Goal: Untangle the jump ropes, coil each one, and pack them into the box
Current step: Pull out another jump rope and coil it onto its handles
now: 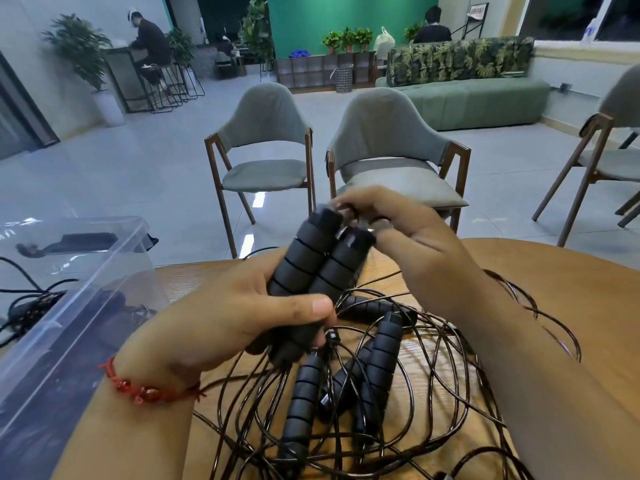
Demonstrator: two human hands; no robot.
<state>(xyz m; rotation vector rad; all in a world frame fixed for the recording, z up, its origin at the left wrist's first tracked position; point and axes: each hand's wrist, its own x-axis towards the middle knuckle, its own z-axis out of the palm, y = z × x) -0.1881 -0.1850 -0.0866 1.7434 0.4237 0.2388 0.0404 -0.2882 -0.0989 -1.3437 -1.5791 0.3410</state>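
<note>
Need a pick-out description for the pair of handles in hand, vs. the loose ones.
On the round wooden table, above the tangled cords, find the left hand. It grips two black foam handles side by side, raised; the other handles lie flat among the cords.

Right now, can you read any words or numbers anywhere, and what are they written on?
No text here can be read.
Sign board by the back wall: has lettering, too small and blurred to read.
Jump rope handles held in the left hand: no visible label.
Clear plastic box: no visible label.
</note>
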